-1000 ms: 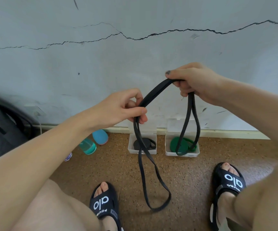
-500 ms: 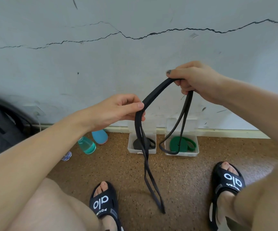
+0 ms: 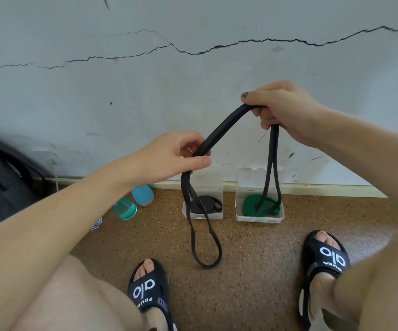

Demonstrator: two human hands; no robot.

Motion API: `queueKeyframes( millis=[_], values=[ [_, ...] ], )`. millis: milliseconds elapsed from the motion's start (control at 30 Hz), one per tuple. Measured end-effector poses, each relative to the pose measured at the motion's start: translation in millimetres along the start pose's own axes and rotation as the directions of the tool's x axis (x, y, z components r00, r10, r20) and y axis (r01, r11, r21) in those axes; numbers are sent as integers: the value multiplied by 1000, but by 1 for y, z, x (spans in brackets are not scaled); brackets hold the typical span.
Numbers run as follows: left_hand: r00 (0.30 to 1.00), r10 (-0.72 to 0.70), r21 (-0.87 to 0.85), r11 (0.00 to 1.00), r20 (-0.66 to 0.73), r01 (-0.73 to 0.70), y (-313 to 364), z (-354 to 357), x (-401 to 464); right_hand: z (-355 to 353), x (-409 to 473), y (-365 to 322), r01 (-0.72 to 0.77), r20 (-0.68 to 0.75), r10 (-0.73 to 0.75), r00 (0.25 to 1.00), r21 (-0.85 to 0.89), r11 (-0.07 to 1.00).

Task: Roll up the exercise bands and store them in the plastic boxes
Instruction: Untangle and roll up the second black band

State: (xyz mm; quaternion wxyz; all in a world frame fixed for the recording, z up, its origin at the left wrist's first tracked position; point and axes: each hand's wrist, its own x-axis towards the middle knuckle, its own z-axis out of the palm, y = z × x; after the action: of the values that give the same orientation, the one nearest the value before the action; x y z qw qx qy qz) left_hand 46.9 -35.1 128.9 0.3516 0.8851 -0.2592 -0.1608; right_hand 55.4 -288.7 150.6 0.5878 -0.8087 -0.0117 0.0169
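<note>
Black exercise band [image 3: 224, 130], doubled: pinched in left hand [image 3: 169, 158] fingers, clenched in right hand [image 3: 279, 108] fingers, loops hanging below each.

Two boxes [image 3: 202, 212] side by side against wall [image 3: 193, 103].

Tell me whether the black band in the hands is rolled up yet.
Not rolled. The black band hangs in loose loops between the left hand and right hand.
</note>
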Motion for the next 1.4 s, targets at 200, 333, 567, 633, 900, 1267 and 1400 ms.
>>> queueKeyframes(
  millis=[200,333,567,633,900,1267,1400],
  values=[
    [998,-30,132,991,55,22,1,1,0,-2,3,-2,5,-80,-2,997,40,999],
    [994,-51,138,990,93,38,5,1,-2,-12,8,-1,-5,-191,20,981,76,997],
    [987,-70,302,953,144,23,1,0,-9,-40,20,26,-125,-321,138,937,61,990],
    [989,-66,312,950,133,22,-1,0,-10,-44,23,41,-246,-243,228,943,-45,968],
    [991,21,123,992,129,-37,20,-1,-15,-10,0,64,-23,320,535,782,-843,537],
    [984,-31,61,998,175,21,21,4,-7,61,-29,4,-25,494,138,858,-229,973],
    [982,-36,142,990,186,9,17,2,-10,45,-22,-1,16,389,107,915,-299,954]
  ],
)
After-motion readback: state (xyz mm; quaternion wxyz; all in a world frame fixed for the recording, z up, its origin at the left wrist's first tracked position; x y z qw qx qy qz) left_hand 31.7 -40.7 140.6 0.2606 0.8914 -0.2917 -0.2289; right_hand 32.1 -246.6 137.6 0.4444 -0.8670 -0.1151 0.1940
